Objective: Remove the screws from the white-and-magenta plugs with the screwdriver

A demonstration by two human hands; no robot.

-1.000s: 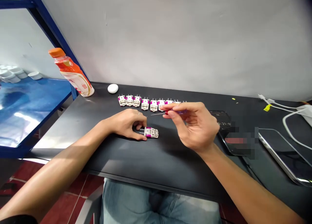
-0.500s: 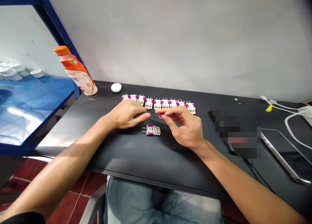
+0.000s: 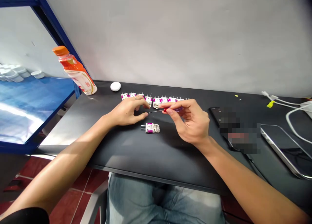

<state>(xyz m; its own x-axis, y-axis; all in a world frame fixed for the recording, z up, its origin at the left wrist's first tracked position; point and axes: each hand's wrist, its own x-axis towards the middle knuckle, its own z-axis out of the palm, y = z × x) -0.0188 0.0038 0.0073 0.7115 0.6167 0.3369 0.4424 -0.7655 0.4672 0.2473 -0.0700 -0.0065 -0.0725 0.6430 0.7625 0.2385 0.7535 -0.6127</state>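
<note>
Our left hand [image 3: 126, 112], spread apart, is nearer the plug [image 3: 151, 128], which lies crosswise just on our side of it; our right hand [image 3: 192, 124] pinches a screwdriver [image 3: 166, 110].

White is paired with purple on the near pronged piece [image 3: 153, 128] and the far pronged pieces [image 3: 156, 103]. The slim tool [image 3: 165, 110] is coloured red and purple. The table [image 3: 136, 152] is finished in black; the left bottle [image 3: 79, 75] is capped in orange.
</note>
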